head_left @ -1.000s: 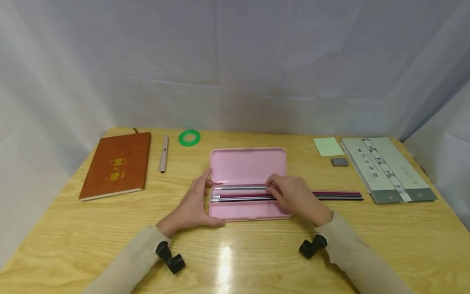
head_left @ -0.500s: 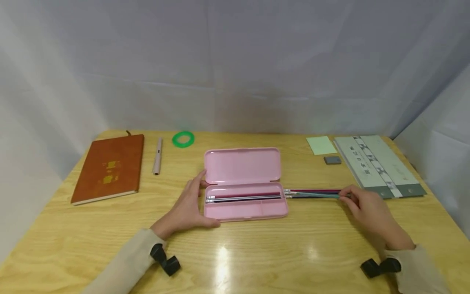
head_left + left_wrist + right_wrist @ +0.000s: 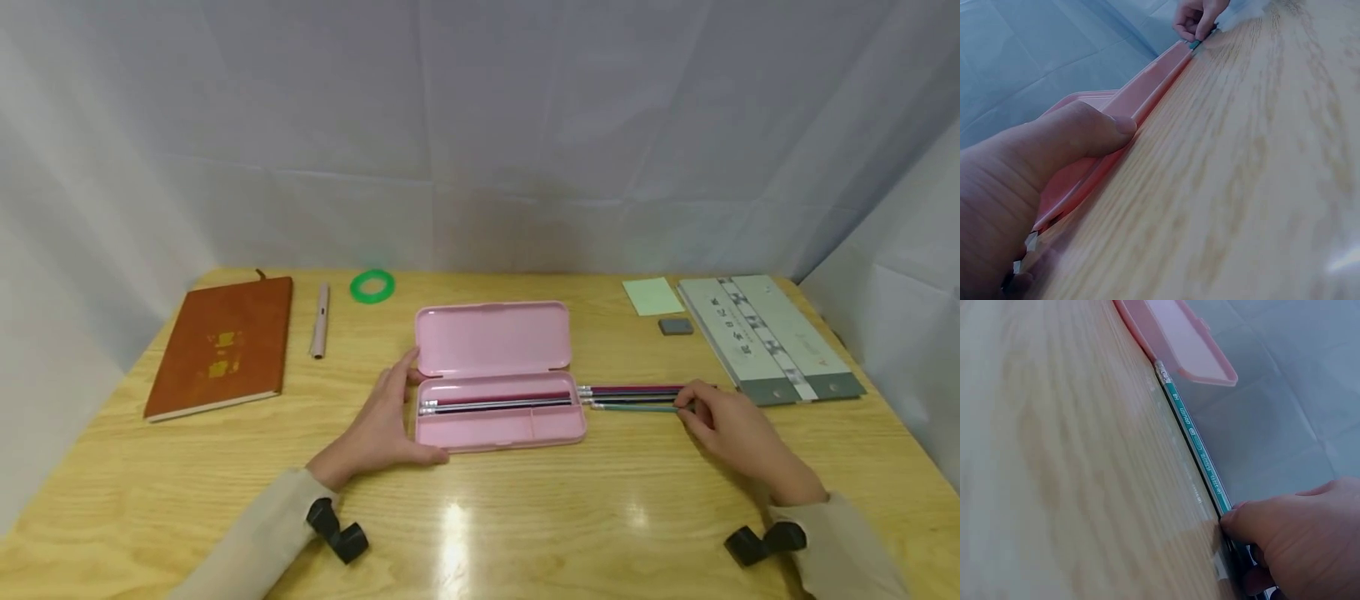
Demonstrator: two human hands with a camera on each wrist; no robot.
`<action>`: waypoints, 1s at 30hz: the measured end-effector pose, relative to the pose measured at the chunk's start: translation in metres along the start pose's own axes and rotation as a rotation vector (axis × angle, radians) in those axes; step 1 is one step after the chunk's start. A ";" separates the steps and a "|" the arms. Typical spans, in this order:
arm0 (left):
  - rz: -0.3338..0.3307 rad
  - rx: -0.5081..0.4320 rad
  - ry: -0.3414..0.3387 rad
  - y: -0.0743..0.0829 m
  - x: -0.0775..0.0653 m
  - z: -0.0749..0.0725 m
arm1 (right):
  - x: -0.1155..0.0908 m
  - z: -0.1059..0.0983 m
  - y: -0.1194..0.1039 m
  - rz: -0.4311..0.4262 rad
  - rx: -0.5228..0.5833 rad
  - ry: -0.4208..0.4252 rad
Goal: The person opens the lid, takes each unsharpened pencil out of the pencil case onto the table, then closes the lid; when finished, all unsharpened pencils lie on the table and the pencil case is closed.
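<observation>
Pink pencil case (image 3: 472, 430) lies open on the table (image 3: 540, 525), held at its left end by the left grip (image 3: 375, 433); pencils (image 3: 498, 404) fill its rear compartment. Beyond its right end, 1 teal HB pencil (image 3: 633, 408), pinched by the right grip (image 3: 738, 433), points its eraser caseward beside darker pencils (image 3: 637, 392).

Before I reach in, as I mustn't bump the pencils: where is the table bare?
Bare: the foreground, between the sleeves; also between open lid and grey block. Crowded: right of the pink case, with pencils, right hand and notepad.
</observation>
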State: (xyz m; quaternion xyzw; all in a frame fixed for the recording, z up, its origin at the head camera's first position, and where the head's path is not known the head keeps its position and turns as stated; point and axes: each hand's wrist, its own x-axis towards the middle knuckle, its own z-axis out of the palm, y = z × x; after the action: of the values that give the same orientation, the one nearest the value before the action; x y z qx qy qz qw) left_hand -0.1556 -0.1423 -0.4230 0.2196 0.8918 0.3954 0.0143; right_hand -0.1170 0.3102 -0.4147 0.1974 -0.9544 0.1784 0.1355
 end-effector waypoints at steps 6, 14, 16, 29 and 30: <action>0.005 -0.003 -0.002 0.000 0.003 0.003 | 0.006 0.005 -0.005 -0.023 -0.013 -0.007; 0.002 0.006 -0.005 0.001 0.003 0.001 | 0.017 0.007 -0.015 0.035 0.012 -0.069; 0.000 0.008 -0.004 0.001 0.002 0.000 | 0.024 0.008 -0.021 0.040 0.034 -0.104; 0.004 -0.006 -0.007 0.000 0.001 -0.001 | 0.067 0.027 -0.061 -0.109 0.113 -0.087; 0.000 -0.003 -0.010 0.000 0.001 -0.002 | 0.071 0.028 -0.066 -0.120 0.117 -0.092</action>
State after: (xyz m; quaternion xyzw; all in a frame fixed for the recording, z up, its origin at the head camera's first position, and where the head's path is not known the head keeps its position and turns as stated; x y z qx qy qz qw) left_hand -0.1567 -0.1433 -0.4219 0.2213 0.8911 0.3957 0.0190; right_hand -0.1567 0.2194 -0.3977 0.2696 -0.9341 0.2160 0.0902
